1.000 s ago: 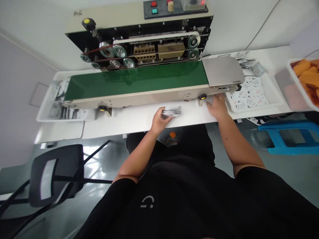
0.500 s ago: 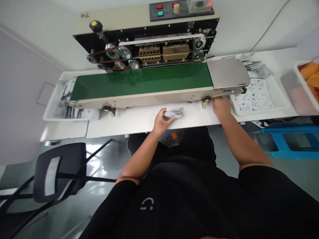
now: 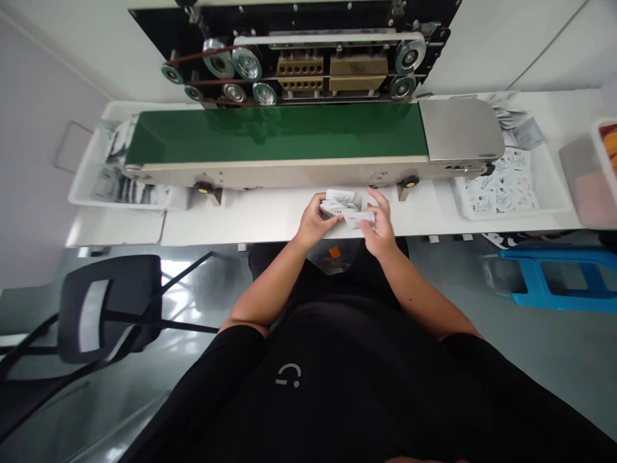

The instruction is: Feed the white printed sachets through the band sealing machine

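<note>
Several white printed packets (image 3: 339, 204) are gripped in my left hand (image 3: 314, 220), just above the front part of the white table. My right hand (image 3: 380, 227) pinches another white packet (image 3: 357, 217) between thumb and fingers, against the right side of that bunch. Both hands are in front of the sealing machine's green conveyor belt (image 3: 279, 134). On the right, a white tray (image 3: 554, 207) holds many loose packets (image 3: 511, 180). The tray (image 3: 80, 186) at the left, partly under the belt's end, holds more packets (image 3: 128, 188).
The machine's rollers (image 3: 247, 63) stand behind the belt. A metal plate (image 3: 460, 128) forms its right end, and a support foot (image 3: 403, 188) stands below. Orange items fill a clear bin (image 3: 581, 177) at far right. Below are a black chair (image 3: 110, 302) and a blue stool (image 3: 525, 273).
My right hand has come from beside the right tray to the bunch in my left hand, now with a packet. The view has tilted downward slightly.
</note>
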Available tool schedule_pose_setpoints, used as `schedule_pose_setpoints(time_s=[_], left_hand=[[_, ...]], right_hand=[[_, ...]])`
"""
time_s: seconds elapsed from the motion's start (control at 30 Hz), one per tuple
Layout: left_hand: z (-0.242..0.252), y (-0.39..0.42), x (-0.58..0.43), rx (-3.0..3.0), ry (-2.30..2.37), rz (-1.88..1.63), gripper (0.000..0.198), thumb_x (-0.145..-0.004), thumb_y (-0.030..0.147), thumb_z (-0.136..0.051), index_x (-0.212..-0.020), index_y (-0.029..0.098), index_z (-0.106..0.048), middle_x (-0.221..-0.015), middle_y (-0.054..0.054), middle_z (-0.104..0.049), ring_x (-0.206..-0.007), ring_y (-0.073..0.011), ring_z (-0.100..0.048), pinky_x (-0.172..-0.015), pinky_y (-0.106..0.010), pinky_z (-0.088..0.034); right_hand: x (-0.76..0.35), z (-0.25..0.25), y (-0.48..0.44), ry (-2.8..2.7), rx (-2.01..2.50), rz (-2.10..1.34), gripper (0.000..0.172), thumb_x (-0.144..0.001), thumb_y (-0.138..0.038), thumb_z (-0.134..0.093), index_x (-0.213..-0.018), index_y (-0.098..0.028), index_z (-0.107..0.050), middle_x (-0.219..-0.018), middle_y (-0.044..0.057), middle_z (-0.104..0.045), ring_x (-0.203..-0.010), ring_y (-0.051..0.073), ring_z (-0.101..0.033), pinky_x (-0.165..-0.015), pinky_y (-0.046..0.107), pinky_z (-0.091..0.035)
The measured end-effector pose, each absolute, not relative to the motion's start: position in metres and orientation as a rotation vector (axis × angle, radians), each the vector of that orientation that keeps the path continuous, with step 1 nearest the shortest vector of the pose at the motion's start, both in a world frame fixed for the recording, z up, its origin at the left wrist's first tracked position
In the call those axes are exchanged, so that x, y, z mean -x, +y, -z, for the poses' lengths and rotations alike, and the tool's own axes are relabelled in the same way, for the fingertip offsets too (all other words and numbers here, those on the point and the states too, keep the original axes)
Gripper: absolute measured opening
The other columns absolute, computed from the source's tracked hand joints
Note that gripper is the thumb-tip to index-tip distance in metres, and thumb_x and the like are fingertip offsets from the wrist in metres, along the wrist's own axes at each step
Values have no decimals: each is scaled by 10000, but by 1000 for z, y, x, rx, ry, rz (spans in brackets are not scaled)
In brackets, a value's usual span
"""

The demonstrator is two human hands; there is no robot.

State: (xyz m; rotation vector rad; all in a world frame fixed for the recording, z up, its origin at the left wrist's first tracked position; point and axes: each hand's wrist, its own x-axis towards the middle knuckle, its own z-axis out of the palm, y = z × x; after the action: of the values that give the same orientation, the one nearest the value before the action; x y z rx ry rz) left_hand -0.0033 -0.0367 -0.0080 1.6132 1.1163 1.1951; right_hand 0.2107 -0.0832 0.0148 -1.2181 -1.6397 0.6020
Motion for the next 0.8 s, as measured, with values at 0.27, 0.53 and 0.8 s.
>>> schedule_pose_setpoints(time_s=[0.27, 0.53, 0.8], left_hand=[[1, -37, 15, -1694, 988, -1116, 738, -818, 454, -847, -1405, 241, -456, -1324, -122, -613, -1182, -256, -665, -990, -368, -583], [2, -43, 3, -1849, 1091, -1154, 804, -862, 428, -824, -1539, 244, -432, -1453, -155, -583, -1374, -335, -586, -1228, -504, -448], [3, -42, 1, -1804, 1161, -1169, 935, -849, 413, -855, -1622, 279, -345, -1478, -148, -588, -1384, -327, -577, -1225, -502, -444]], right_hand=[[-176, 14, -37, -1496, 1203, -906, 364, -925, -473, -674, -1130, -232, -494, -1148, 80, -636, -1038, 213, -640, -974, 374, -571], [-195, -4, -40, -1703, 1133, -918, 791, -782, -386, -842, -1459, -241, -461, -1411, 136, -609, -1330, 296, -615, -1168, 461, -513], [-207, -12, -43, -1712, 1323, -790, 554, -905, -352, -718, -1433, -257, -580, -1384, 98, -669, -1313, 280, -649, -1187, 460, -511]])
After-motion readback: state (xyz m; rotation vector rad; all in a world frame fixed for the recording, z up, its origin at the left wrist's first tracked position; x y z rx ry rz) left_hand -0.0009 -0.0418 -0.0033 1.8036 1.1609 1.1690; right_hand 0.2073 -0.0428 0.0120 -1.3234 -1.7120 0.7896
